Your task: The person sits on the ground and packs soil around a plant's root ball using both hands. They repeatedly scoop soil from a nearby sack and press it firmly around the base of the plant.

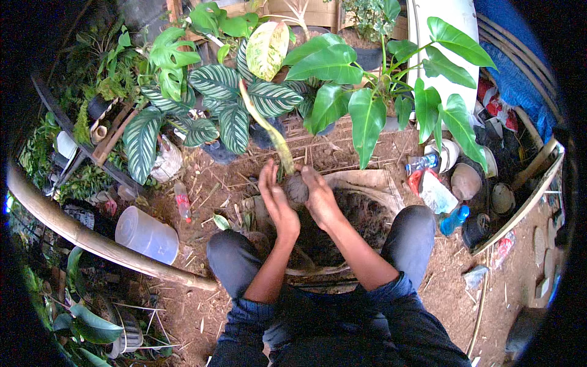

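A dark ball of soil (297,189) sits at the base of a thick yellow-green plant stem (270,126). My left hand (279,202) cups the ball from the left with its fingers pointing forward. From the other side, my right hand (320,196) presses against it, its thumb near the foot of the stem. The stem leans up and to the left, over striped dark-green leaves (215,82). Below my hands, between my knees, lies an open pale sack (367,181) with dark soil (353,220) inside.
Potted plants with broad green leaves (367,119) stand ahead. To the left are a translucent plastic bucket (146,234), a small plastic bottle (182,202) and a bamboo pole (105,247). A blue bottle (455,220), a white block (437,192) and several pots (466,181) lie right.
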`<state>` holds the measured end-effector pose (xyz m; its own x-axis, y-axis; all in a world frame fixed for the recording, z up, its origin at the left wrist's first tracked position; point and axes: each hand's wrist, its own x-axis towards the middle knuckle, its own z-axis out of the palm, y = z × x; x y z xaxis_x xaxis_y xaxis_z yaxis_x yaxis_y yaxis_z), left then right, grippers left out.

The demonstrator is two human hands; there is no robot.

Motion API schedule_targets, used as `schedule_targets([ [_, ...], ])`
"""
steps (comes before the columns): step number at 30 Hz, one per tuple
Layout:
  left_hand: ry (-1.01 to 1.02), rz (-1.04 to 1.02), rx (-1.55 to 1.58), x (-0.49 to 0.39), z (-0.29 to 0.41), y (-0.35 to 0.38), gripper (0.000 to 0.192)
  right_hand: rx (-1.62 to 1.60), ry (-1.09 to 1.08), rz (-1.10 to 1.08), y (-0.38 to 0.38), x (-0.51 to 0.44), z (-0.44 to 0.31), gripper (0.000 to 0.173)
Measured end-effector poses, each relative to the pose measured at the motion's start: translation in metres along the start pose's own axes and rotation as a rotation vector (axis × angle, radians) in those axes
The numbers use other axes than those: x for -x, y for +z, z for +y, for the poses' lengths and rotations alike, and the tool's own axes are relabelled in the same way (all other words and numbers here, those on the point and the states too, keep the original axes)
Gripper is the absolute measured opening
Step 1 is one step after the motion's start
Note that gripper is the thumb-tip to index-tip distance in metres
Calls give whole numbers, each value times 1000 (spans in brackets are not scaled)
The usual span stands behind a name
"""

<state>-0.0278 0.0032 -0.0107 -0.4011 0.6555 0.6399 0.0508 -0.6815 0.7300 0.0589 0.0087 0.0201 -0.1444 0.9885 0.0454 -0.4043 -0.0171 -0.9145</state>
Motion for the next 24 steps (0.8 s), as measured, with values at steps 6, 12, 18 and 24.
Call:
schedule_targets([
  [6, -722, 47, 466, -10, 2, -19, 64, 404, -341, -144, 9, 4, 33, 61],
  [12, -666, -39, 242, -6, 5, -18, 45, 454, -426, -140, 6, -1, 54, 79],
  [18, -792, -7, 337, -5, -1, -21, 35, 678, -501, -74, 10, 2, 49, 75],
  [24, -822, 26, 498, -18, 3, -26, 27, 728, -503, 43, 4, 5, 17, 52],
])
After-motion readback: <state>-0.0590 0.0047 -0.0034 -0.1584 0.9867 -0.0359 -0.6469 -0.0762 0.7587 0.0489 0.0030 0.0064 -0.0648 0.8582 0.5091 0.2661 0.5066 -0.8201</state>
